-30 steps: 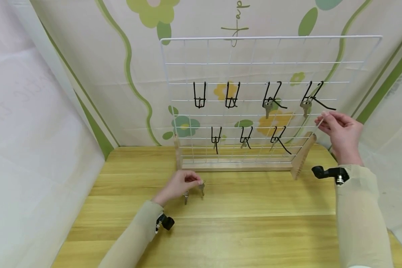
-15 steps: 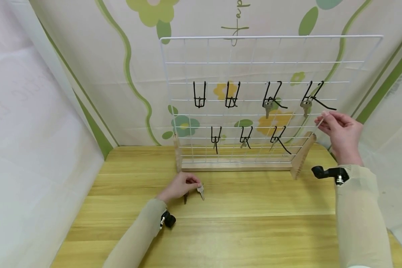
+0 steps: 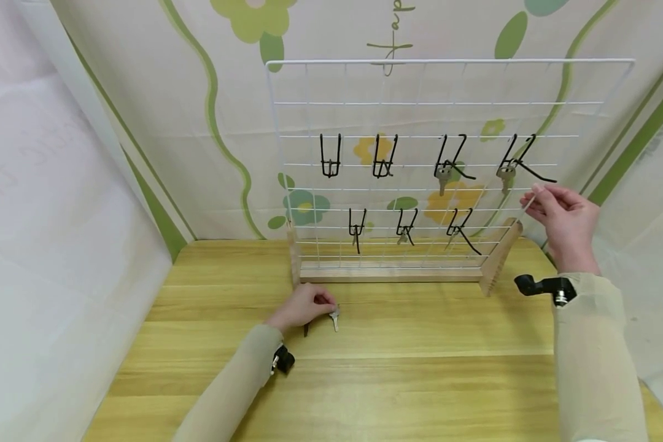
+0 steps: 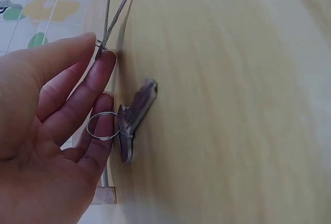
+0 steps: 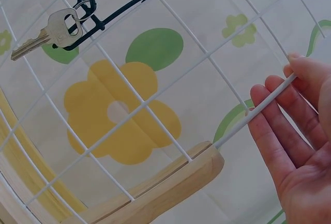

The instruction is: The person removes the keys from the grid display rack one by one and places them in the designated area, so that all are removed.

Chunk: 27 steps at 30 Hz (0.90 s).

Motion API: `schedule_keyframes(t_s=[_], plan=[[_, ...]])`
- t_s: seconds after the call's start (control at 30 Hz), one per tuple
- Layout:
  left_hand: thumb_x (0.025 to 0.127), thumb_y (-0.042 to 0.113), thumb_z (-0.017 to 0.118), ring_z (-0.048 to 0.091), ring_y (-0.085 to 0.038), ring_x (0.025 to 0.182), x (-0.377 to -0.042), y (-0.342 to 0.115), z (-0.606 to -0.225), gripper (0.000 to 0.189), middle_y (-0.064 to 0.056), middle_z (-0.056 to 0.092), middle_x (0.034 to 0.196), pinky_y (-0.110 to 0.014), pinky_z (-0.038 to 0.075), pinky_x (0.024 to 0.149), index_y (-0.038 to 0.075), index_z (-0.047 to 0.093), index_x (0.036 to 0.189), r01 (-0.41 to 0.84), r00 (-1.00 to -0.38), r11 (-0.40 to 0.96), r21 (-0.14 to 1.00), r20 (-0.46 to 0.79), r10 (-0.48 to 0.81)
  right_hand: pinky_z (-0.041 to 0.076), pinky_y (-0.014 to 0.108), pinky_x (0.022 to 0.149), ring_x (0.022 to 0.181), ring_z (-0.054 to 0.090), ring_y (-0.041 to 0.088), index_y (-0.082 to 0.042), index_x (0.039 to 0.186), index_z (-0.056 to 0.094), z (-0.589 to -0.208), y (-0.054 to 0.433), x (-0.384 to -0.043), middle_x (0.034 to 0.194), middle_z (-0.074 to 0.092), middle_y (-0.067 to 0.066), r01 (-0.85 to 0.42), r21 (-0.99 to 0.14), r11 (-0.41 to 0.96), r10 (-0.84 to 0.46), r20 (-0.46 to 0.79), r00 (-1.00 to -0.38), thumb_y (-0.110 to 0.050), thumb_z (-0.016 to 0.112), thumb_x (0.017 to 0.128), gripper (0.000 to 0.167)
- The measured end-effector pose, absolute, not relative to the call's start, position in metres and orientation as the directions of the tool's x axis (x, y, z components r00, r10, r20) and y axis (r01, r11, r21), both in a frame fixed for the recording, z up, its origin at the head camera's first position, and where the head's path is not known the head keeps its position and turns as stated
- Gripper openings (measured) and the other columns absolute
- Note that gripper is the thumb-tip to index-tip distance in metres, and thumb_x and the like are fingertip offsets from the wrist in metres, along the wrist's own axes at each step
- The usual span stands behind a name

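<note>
My left hand (image 3: pixel 305 305) is low over the wooden table, in front of the rack's left foot. Its thumb and index finger pinch a key (image 3: pixel 335 320) by the head end; in the left wrist view this key (image 4: pixel 122 11) slants with its tip right at the tabletop. Beside the lower fingers, a second key (image 4: pixel 135 113) on a thin ring is largely hidden by the hand in the head view. My right hand (image 3: pixel 571 220) grips the right edge wire of the white grid rack (image 3: pixel 447 61), thumb on one side and fingers on the other.
Black hooks (image 3: pixel 329 166) are set in two rows on the grid, with keys (image 3: pixel 506 177) hanging from several. Wooden feet (image 3: pixel 497 264) support the rack on the table (image 3: pixel 420 380). Patterned cloth (image 3: pixel 132 104) stands behind and at both sides.
My left hand has shifted slightly right, and the pinched key has come down a little towards the table. More of the second key is covered. The right hand keeps its grip.
</note>
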<state>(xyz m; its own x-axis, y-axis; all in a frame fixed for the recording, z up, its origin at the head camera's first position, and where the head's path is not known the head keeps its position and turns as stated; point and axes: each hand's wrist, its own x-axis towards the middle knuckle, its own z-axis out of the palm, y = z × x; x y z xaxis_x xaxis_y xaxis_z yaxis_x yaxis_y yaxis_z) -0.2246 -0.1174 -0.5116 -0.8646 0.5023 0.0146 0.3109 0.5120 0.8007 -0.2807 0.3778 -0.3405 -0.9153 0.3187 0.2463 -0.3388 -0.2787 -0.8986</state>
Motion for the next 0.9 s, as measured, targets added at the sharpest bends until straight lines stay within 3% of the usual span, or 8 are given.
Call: schedule_keyframes(t_s=[0.37,0.6,0.7,0.9], plan=[[0.095,0.016,0.075,0.064,-0.008,0.080,-0.224,-0.116,-0.510,0.004,0.010,0.070,0.087,-0.030,0.054,0.074,0.013,0.078,0.096,0.293,-0.876,0.532,0.794,0.000,0.483,0.058,0.032,0.071,0.078,0.075,0.023,0.008,0.113,0.072,-0.338,0.375,-0.281,0.091,0.075,0.016,-0.346,-0.893,-0.288,0.319,0.251,-0.914,-0.004,0.080,0.087,0.030],[0.095,0.010,0.074,0.065,-0.014,0.088,-0.222,-0.118,-0.505,0.021,0.000,0.071,0.096,-0.030,0.055,0.078,0.000,0.074,0.114,0.243,-0.896,0.455,0.857,0.018,0.444,0.058,0.032,0.072,0.078,0.075,0.023,0.008,0.111,0.073,-0.338,0.374,-0.279,0.090,0.075,0.016,-0.333,-0.898,-0.287,0.313,0.241,-0.919,-0.004,0.080,0.087,0.028],[0.094,0.007,0.074,0.066,-0.018,0.090,-0.220,-0.119,-0.491,0.024,-0.004,0.072,0.100,-0.031,0.056,0.080,-0.003,0.072,0.116,0.255,-0.911,0.383,0.888,0.088,0.403,0.058,0.033,0.073,0.078,0.075,0.024,0.008,0.112,0.072,-0.338,0.374,-0.278,0.091,0.075,0.016,-0.335,-0.896,-0.292,0.308,0.243,-0.920,-0.004,0.080,0.087,0.029],[0.094,0.018,0.077,0.070,-0.019,0.092,-0.208,-0.119,-0.434,0.025,-0.002,0.074,0.104,-0.032,0.058,0.082,0.006,0.074,0.115,0.262,-0.944,0.297,0.918,0.179,0.279,0.058,0.033,0.072,0.078,0.075,0.023,0.007,0.113,0.072,-0.340,0.377,-0.280,0.091,0.075,0.015,-0.332,-0.900,-0.283,0.313,0.240,-0.919,-0.005,0.081,0.087,0.030]])
